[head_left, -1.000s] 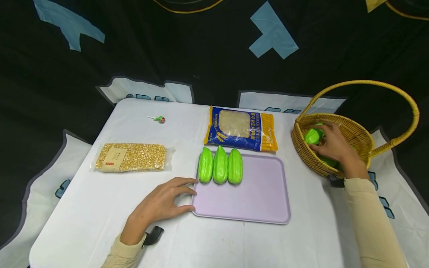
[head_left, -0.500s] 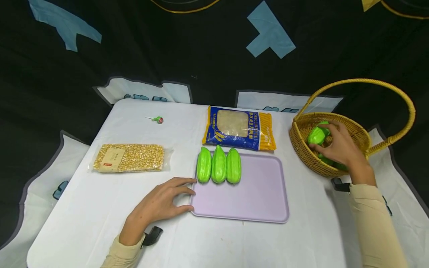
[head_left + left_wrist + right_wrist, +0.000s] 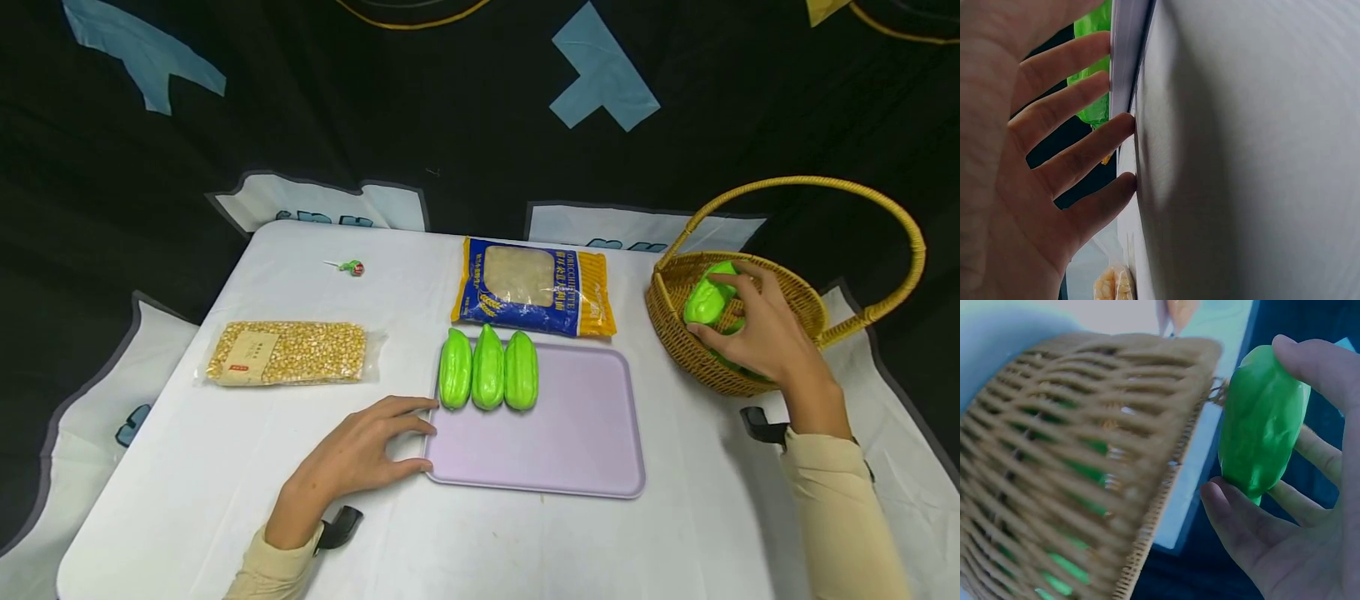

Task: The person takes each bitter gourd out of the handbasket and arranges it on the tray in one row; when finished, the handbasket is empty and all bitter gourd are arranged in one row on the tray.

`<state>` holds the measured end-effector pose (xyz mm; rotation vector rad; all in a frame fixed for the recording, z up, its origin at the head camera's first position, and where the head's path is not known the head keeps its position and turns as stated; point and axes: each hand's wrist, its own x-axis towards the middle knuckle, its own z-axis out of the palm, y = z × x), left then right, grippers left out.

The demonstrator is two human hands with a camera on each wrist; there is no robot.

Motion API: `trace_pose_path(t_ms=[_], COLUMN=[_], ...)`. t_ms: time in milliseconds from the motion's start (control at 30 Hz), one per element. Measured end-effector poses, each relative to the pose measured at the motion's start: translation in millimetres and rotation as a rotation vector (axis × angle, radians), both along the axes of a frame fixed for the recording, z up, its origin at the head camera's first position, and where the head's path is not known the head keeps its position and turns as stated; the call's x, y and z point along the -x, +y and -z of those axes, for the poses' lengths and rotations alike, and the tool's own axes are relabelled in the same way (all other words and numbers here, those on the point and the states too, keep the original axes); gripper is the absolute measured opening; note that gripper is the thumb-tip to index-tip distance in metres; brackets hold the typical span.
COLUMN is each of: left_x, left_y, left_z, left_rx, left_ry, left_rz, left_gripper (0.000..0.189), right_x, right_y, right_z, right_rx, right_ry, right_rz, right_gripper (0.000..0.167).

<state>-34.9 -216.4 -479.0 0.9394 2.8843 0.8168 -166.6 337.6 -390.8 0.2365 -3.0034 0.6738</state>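
My right hand (image 3: pixel 776 337) pinches a shiny green ribbed gourd (image 3: pixel 703 304) between thumb and fingers, above the wicker basket (image 3: pixel 669 342). In the right wrist view that held gourd (image 3: pixel 1260 425) stands clear of the basket rim, and more green shows through the weave. Three similar green gourds (image 3: pixel 487 371) lie side by side at the upper left of the lilac tray (image 3: pixel 577 442). Against the tray's left edge rest the spread fingertips of my left hand (image 3: pixel 348 454). The left wrist view shows these fingers (image 3: pixel 1079 100) nearly straight beside the tray wall (image 3: pixel 1124 56).
Behind the tray lies a blue and yellow pasta bag (image 3: pixel 521 279). A clear bag of corn kernels (image 3: pixel 315 354) is at the left, with a small lollipop (image 3: pixel 352 267) beyond it. The basket's tall handle (image 3: pixel 825 181) arches over the right side of the white table (image 3: pixel 480 542).
My right hand has taken hold of a gourd inside the basket and lifted it up. My left hand and the three gourds on the tray stay in place.
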Motion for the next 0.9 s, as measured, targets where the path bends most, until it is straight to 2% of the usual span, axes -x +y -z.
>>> trace_pose_path(t_ms=[200, 400, 533, 733, 900], left_x=[-0.5, 0.3, 1.2, 0.3, -0.4], left_y=[0.3, 0.3, -0.1, 0.6, 0.6], left_z=[0.3, 1.0, 1.4, 0.9, 0.6], left_rx=[0.0, -0.003, -0.005, 0.0, 0.012], left_ry=[-0.007, -0.006, -0.006, -0.015, -0.012], left_rz=[-0.003, -0.002, -0.001, -0.005, -0.008], left_gripper=[0.044, 0.044, 0.045, 0.044, 0.044], right_x=[-9.6, -17.4, -21.0, -25.7, -28.9], right_y=[-14, -30, -40, -56, -67], right_z=[-5.3, -0.5, 7.3, 26.4, 41.0], right_rx=[0.011, 0.036, 0.047, 0.047, 0.075], right_ry=[0.027, 0.065, 0.071, 0.111, 0.111], right_rz=[-0.033, -0.087, -0.123, -0.201, -0.25], right_gripper=[0.081, 0.08, 0.08, 0.078, 0.079])
